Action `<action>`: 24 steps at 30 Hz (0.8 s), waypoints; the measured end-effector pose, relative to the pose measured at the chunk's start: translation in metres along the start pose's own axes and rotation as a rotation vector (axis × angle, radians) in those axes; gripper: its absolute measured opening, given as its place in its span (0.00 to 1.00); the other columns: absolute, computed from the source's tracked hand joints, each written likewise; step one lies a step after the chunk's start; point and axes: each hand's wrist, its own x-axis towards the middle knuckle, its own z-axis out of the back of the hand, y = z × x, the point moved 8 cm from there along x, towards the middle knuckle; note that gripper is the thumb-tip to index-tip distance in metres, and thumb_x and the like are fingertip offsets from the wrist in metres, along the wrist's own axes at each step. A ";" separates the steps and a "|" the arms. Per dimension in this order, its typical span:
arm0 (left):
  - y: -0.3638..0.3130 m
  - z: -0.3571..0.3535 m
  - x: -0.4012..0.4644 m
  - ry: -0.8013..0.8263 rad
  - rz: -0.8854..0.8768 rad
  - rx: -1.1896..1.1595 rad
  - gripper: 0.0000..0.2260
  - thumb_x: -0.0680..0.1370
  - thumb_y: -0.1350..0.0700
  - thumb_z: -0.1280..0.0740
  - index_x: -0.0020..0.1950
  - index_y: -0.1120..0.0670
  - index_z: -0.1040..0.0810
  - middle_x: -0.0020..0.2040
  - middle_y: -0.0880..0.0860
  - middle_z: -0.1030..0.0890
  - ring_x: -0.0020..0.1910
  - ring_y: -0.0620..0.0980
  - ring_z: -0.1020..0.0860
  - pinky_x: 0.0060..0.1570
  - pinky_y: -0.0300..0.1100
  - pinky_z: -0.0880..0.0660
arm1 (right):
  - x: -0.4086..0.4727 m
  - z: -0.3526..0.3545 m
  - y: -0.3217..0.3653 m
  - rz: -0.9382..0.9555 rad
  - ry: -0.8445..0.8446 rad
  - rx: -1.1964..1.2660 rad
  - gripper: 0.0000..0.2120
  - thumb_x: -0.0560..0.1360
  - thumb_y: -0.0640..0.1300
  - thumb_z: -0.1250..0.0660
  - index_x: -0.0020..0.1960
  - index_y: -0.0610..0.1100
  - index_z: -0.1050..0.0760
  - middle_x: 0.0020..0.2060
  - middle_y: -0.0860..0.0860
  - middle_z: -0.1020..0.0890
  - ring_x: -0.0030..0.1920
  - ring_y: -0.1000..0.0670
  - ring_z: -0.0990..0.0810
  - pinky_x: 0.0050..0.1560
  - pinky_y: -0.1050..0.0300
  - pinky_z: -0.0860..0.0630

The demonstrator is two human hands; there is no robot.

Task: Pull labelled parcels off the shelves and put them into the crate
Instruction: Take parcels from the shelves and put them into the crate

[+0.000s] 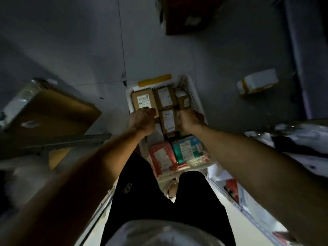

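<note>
A: Looking straight down, the biggest item is the grey floor [71, 41], dim and a little blurred. Next in size, a flat brown cardboard carton [51, 114] lies at the left, partly on a metal shelf rail [58, 142].

B: And the crate?

A: White slatted crate [196, 96] on the floor at centre, just ahead of the person's black shorts [142, 192]. Parcels fill it: at the near end a red mailer [162, 157] beside a teal mailer [188, 150], at the far end a row of brown boxes. The far-left labelled brown box [142, 101] shows a barcode label; a narrower brown box [167, 119] sits between the two hands.

B: Hands?

A: Both arms reach down into the crate. Left hand [142, 120] has its fingers curled, knuckles over the near edge of the labelled brown box; whether it actually grips that box, I cannot tell. Right hand [190, 118] is likewise curled at the right side of the narrower brown box, touching it; grip not resolvable either.

B: Smaller items?

A: A white parcel with yellow tape [257, 84] lies apart on the floor at the right. A dark brown box [188, 15] sits at the top edge. A yellow tape strip [154, 80] lies just beyond the crate's far rim.
</note>
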 end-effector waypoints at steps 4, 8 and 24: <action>-0.051 0.025 -0.086 -0.104 -0.105 0.233 0.17 0.78 0.63 0.36 0.66 0.52 0.23 0.63 0.53 0.20 0.61 0.55 0.21 0.56 0.51 0.21 | -0.096 0.034 -0.008 0.100 -0.099 -0.198 0.14 0.80 0.37 0.38 0.64 0.40 0.24 0.61 0.40 0.21 0.62 0.38 0.23 0.57 0.48 0.26; -0.087 0.042 -0.139 -0.153 -0.162 0.332 0.15 0.79 0.61 0.34 0.66 0.54 0.23 0.64 0.55 0.21 0.64 0.56 0.23 0.57 0.48 0.23 | -0.176 0.063 -0.023 0.100 -0.227 -0.263 0.14 0.82 0.39 0.41 0.66 0.42 0.24 0.63 0.42 0.23 0.64 0.40 0.23 0.62 0.50 0.27; -0.257 -0.019 -0.295 -0.190 -0.909 0.982 0.12 0.79 0.60 0.36 0.62 0.54 0.21 0.62 0.56 0.20 0.62 0.57 0.22 0.59 0.47 0.27 | -0.401 -0.046 -0.148 -0.380 -0.422 -0.039 0.17 0.78 0.47 0.34 0.67 0.48 0.25 0.59 0.47 0.18 0.59 0.43 0.21 0.53 0.53 0.26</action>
